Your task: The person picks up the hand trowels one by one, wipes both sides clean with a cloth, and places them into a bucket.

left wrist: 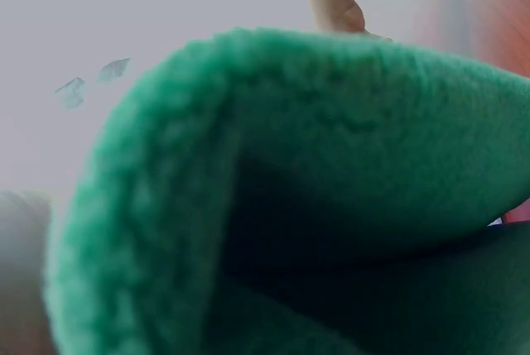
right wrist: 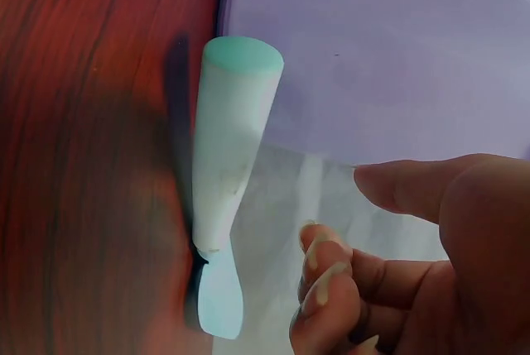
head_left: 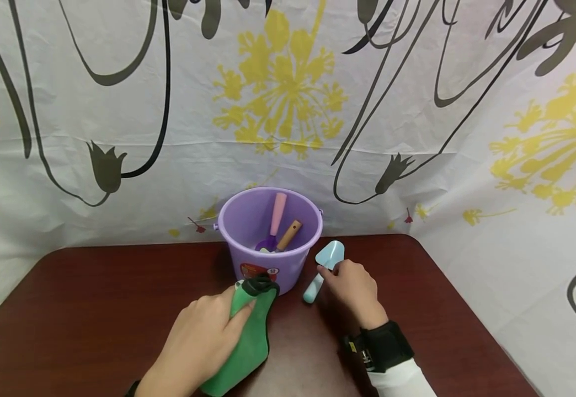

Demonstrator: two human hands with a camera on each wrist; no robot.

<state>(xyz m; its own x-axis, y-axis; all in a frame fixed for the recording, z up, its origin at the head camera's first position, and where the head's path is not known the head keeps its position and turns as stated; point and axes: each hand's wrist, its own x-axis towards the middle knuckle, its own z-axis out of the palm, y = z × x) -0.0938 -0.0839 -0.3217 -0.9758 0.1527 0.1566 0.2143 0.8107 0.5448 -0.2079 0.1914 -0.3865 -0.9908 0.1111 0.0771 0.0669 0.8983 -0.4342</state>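
Observation:
My left hand (head_left: 203,333) grips a green fuzzy cloth (head_left: 245,353) with a dark edge; its folds fill most of the left wrist view. My right hand (head_left: 352,289) is beside a light blue toy shovel (head_left: 330,255) lying on the table, right of the bucket. In the right wrist view, a gap separates the thumb from the loosely bent fingers (right wrist: 325,293), and the shovel's pale handle (right wrist: 236,140) stands apart from them. Behind the cloth is a purple bucket (head_left: 268,262), holding a pink-handled tool (head_left: 278,212) and a wooden-handled tool (head_left: 288,235).
The dark red-brown table (head_left: 119,309) has rounded back corners. A white sheet (head_left: 288,171) printed with yellow and grey flowers hangs right behind it and along the right side. The bucket stands near the table's back edge.

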